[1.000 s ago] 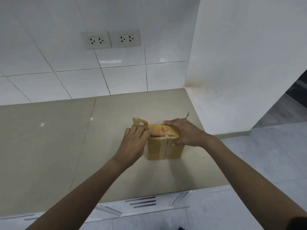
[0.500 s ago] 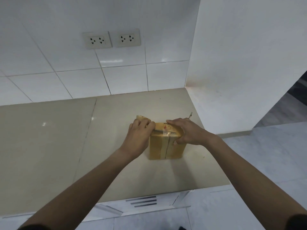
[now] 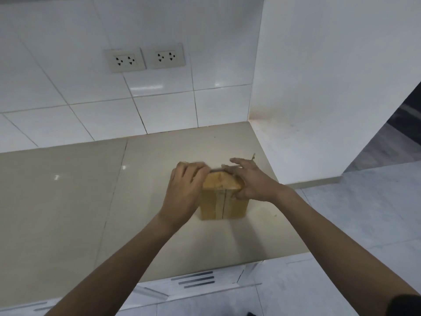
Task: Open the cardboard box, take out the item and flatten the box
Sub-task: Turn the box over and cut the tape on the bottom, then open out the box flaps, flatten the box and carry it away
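A small brown cardboard box (image 3: 224,205) stands upright on the beige countertop (image 3: 91,213), with a strip of tape down its near face. My left hand (image 3: 184,190) curls over the box's top left edge, its fingers gripping there. My right hand (image 3: 248,181) lies over the top right of the box, fingers spread across the top flap and thumb pressed on the near face. The top flap bulges between the two hands. The inside of the box is hidden.
A white tiled wall (image 3: 159,110) with two socket plates (image 3: 144,59) rises behind the counter. A white side wall (image 3: 319,99) closes the counter's right end. A small thin object (image 3: 253,156) lies beyond my right hand. The counter's front edge (image 3: 227,270) drops to a grey floor.
The raised flap at the box's left has gone down under my left hand. Both hands have shifted further over the box top, and my right fingers have spread out.
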`<state>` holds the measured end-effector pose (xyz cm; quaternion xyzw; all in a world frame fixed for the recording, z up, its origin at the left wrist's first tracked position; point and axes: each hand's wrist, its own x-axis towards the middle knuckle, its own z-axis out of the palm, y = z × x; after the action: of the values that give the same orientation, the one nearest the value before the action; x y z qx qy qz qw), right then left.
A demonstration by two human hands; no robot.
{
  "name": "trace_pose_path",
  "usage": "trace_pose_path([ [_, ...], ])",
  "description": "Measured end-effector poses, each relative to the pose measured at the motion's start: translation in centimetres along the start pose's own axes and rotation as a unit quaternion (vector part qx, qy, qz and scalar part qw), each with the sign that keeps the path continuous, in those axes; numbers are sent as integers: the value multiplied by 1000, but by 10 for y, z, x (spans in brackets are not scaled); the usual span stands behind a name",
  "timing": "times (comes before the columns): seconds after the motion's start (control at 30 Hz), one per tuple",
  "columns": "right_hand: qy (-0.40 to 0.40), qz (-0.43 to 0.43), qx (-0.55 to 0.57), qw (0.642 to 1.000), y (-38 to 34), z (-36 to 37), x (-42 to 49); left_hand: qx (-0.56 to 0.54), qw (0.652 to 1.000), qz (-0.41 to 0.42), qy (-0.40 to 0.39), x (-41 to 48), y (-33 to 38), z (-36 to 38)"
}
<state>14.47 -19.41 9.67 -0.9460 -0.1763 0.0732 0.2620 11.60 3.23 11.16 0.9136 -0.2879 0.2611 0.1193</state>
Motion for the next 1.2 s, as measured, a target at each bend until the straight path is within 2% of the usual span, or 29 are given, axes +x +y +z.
trace_pose_path([
  [0.1,89,-19,-53,994,-3,4,-9,-10,999,41,-6,-74,-10,23],
  [0.2,179,-50,-56,981,-13,9,-18,35,993,50,-103,-134,-20,41],
  [0.3,242,-74,-93,963,-21,18,-24,67,982,-11,-175,-146,-26,53],
  [0.43,327,-74,-136,932,-27,34,-32,70,963,50,-256,-141,-23,55],
  [0.5,359,-63,-165,916,-27,43,-34,36,972,59,-224,-129,-24,47],
  [0.57,383,-53,-178,905,-28,50,-34,-14,988,30,-152,-102,-23,33],
  [0.63,398,-45,-177,899,-29,56,-34,-53,994,0,-90,-59,-17,20],
  [0.67,403,-42,-172,898,-29,58,-34,-69,994,-6,-85,-35,-14,16],
  [0.73,404,-41,-157,900,-31,62,-34,-127,983,-18,-131,5,-7,16],
  [0.83,395,-44,-126,909,-31,67,-39,-197,948,-69,-239,31,-1,34],
  [0.93,378,-46,-87,921,-28,74,-49,-180,946,-65,-261,36,0,47],
  [1.0,365,-51,-68,927,-25,79,-57,-132,954,-31,-266,36,-2,52],
  [1.07,358,-51,-59,930,-23,86,-66,-90,964,-11,-249,35,-4,54],
  [1.2,353,-46,-27,934,-22,99,-86,-64,974,-21,-216,36,-5,60],
])
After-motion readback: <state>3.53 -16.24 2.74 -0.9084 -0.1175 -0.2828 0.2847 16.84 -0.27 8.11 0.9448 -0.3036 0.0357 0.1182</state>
